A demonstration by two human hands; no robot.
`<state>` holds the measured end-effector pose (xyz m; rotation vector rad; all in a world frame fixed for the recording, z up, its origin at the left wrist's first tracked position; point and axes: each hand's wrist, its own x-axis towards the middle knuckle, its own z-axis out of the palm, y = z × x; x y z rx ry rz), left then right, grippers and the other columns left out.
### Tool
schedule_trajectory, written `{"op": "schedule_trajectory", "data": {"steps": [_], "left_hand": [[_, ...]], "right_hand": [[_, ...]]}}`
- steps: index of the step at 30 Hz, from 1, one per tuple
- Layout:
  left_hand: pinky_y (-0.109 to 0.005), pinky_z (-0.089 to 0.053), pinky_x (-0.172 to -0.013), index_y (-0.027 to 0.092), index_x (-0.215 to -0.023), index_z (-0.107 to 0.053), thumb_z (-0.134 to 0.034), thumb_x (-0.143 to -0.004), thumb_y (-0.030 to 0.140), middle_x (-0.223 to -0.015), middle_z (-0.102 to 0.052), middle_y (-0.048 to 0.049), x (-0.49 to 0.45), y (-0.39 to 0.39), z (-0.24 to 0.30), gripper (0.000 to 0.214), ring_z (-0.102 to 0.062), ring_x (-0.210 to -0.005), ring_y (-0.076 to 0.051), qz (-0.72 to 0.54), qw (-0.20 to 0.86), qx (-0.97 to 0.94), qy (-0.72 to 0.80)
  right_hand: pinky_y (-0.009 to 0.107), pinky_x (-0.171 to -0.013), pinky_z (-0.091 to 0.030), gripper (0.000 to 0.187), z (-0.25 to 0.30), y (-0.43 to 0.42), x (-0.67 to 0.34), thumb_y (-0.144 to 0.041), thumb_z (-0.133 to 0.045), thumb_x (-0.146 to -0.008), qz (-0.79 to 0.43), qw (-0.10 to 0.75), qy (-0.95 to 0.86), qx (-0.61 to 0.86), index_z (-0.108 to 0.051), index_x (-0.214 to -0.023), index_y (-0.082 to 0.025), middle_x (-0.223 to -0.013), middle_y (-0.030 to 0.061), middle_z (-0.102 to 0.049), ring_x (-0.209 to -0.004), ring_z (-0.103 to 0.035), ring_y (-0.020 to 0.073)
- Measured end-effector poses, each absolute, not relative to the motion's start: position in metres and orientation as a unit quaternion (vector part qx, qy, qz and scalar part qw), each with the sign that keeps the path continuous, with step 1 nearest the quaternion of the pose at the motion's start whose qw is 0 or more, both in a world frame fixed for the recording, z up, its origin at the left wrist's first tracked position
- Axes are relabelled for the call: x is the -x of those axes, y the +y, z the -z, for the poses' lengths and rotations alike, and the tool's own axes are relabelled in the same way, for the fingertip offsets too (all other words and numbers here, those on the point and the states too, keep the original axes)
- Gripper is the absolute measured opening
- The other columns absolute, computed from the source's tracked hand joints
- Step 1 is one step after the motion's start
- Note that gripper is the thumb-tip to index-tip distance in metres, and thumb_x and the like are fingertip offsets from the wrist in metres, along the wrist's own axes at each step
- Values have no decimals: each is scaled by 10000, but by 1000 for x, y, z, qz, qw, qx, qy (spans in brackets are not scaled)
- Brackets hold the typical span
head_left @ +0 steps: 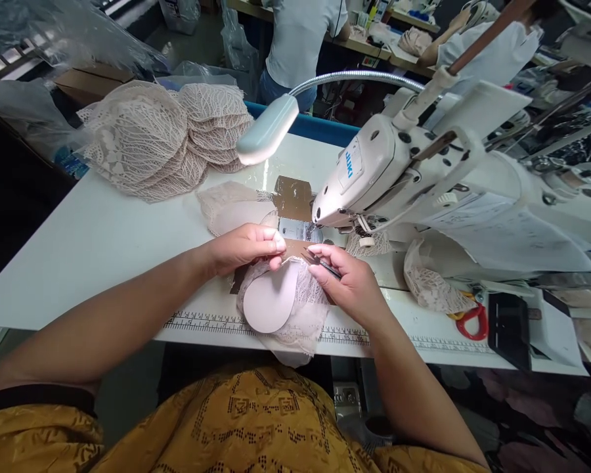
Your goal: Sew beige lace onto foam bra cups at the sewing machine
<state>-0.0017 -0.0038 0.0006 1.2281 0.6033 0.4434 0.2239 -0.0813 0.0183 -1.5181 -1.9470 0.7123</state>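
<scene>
My left hand (246, 247) pinches the top edge of a beige padded cup with lace (276, 302) that lies at the table's front edge. My right hand (347, 279) is closed on a small pair of thread snips (322, 263), their tips at the same lace edge, just right of my left fingertips. The cup's smooth inner side faces up and the lace hangs over the table edge. Both hands sit just in front of the needle area of a white sewing machine (404, 171).
A stack of lace cups (162, 138) lies at the table's back left, and another cup piece (231, 207) behind my left hand. A gooseneck lamp (268, 135) hangs over the middle. Red-handled scissors (473, 322) and lace scraps (431, 286) lie at right. Other people work at benches behind.
</scene>
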Motion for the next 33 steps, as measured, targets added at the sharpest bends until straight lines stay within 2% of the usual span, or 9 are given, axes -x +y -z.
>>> {"op": "schedule_trajectory", "data": {"steps": [7,13,19,23,27,30,33], "left_hand": [[-237,-417,-699,153,-767,-602,-600,-893,301,-706,-648,-10,2,-5,-1,194,-564,-702,-108,-208,751,-574,252],[-204,-368,-547,138,-775,-637,-635,-856,304,-804,-663,-43,2,-6,-2,185,-537,-643,-87,-233,735,-567,289],[-200,-448,-624,154,-943,-694,-685,-821,372,-928,-681,-77,1,-3,1,250,-623,-867,-141,-274,738,-505,354],[-201,-476,-695,177,-939,-704,-685,-830,368,-1143,-653,-76,1,-4,3,221,-612,-980,-144,-276,740,-498,358],[-264,-515,-792,162,-865,-704,-717,-795,353,-1330,-552,-80,2,-3,5,203,-590,-1076,-183,-301,752,-494,316],[-322,-519,-844,156,-894,-690,-679,-814,421,-1272,-576,-98,2,-1,5,278,-572,-1116,-211,-333,735,-496,322],[-339,-512,-826,157,-1021,-654,-693,-793,450,-1081,-635,-86,1,1,8,373,-607,-1003,-197,-322,672,-555,369]], "right_hand": [[316,-708,-500,216,-35,-81,-201,-327,-583,-896,-226,197,-753,586,-699,-1069,-270,-959,13,-745,-812,-669,203],[353,-794,-496,224,-20,-73,-203,-310,-575,-894,-195,234,-728,614,-702,-1074,-269,-1042,10,-744,-936,-673,228],[318,-769,-501,246,-29,-77,-207,-337,-605,-875,-271,259,-713,593,-692,-1088,-250,-1050,18,-738,-910,-672,204],[319,-828,-494,257,-34,-74,-192,-329,-587,-891,-292,237,-728,573,-685,-1115,-251,-1106,18,-725,-973,-662,207],[301,-815,-482,207,-28,-66,-181,-280,-565,-894,-275,251,-746,553,-701,-1041,-229,-1045,18,-739,-935,-664,195],[298,-783,-466,226,-20,-62,-191,-311,-556,-893,-268,271,-735,560,-671,-1061,-212,-1004,29,-725,-891,-650,187],[280,-645,-419,303,-14,-60,-208,-425,-616,-844,-274,250,-708,601,-635,-1049,-203,-788,2,-665,-705,-589,164]]}}
